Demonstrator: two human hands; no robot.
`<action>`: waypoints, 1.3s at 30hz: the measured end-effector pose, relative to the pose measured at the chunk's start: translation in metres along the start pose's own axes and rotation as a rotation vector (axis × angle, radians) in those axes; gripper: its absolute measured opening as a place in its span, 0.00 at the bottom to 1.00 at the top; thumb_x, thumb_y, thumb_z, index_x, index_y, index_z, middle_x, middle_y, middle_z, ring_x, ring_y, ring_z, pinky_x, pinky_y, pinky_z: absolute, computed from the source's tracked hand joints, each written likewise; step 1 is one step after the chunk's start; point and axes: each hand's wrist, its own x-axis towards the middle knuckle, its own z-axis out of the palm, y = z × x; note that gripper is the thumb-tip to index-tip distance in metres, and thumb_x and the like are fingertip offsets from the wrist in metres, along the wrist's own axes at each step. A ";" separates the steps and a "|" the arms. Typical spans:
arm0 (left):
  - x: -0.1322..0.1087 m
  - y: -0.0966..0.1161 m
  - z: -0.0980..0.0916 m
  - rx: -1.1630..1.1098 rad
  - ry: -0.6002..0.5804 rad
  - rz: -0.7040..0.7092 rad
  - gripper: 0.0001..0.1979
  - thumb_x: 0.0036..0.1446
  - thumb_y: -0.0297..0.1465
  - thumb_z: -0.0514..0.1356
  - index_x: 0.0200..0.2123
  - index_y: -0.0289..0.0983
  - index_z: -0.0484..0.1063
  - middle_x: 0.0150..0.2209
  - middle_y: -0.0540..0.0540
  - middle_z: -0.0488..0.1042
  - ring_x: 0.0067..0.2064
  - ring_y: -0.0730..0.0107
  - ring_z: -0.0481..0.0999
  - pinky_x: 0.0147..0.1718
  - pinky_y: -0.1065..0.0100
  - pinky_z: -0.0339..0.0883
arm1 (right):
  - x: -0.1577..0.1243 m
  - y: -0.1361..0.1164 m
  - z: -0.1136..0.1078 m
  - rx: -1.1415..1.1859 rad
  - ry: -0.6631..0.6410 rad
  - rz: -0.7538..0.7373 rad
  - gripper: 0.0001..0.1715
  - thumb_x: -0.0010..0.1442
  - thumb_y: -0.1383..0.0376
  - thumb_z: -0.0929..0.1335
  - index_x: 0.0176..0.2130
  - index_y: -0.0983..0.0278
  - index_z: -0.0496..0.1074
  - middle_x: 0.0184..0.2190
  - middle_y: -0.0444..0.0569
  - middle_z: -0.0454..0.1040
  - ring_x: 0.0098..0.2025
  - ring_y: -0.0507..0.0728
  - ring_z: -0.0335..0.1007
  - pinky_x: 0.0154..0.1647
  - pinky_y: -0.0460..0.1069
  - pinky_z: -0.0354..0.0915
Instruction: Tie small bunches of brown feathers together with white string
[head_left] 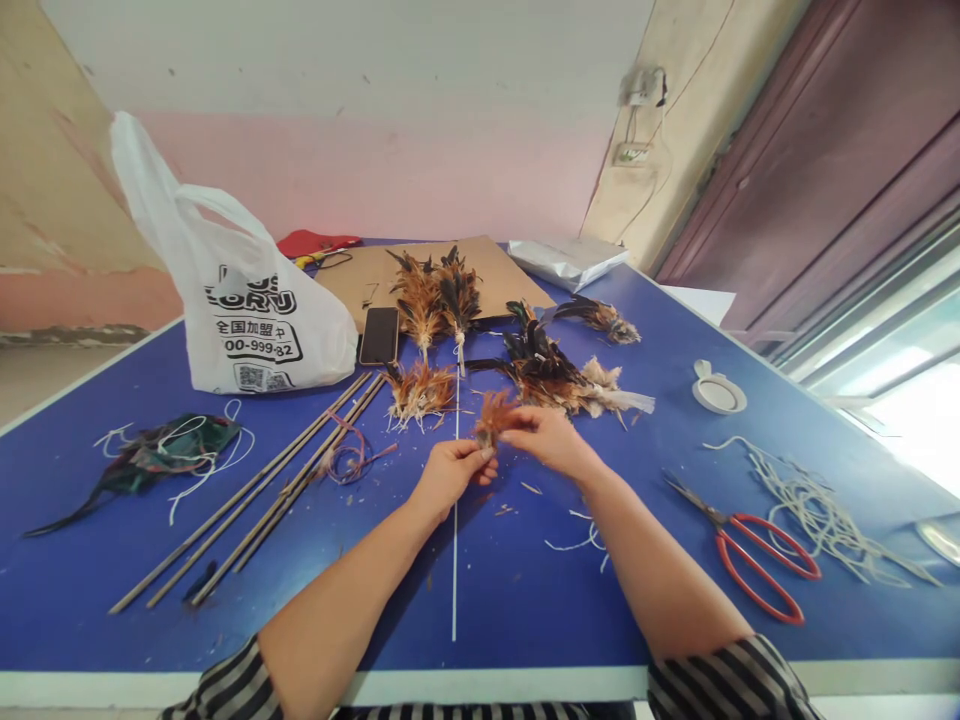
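Observation:
A small bunch of brown feathers (493,418) is pinched at its base in my left hand (457,474), thumb on top. My right hand (546,436) is closed at the bunch's right side, its fingertips touching the feathers; their exact grip is partly hidden. Just beyond my hands lies a pile of dark and brown feathers (544,365) with pale fluff at its right end. To the left of it is a small heap of orange-brown feathers (421,392). Two tied feather bundles (420,310) rest farther back on cardboard.
Red-handled scissors (765,560) and tangled pale string (817,510) lie at right, near a small white dish (720,393). Thin sticks (255,490), a phone (379,336), a white plastic bag (262,310) and dark green feathers (169,450) occupy the left of the blue table (525,610).

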 end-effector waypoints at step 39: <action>0.001 0.001 -0.001 -0.357 -0.010 -0.225 0.07 0.48 0.24 0.59 0.34 0.28 0.71 0.32 0.39 0.75 0.29 0.71 0.76 0.19 0.80 0.66 | 0.002 0.010 0.025 0.422 -0.028 0.274 0.13 0.43 0.59 0.70 0.27 0.67 0.67 0.17 0.39 0.64 0.17 0.44 0.51 0.18 0.42 0.46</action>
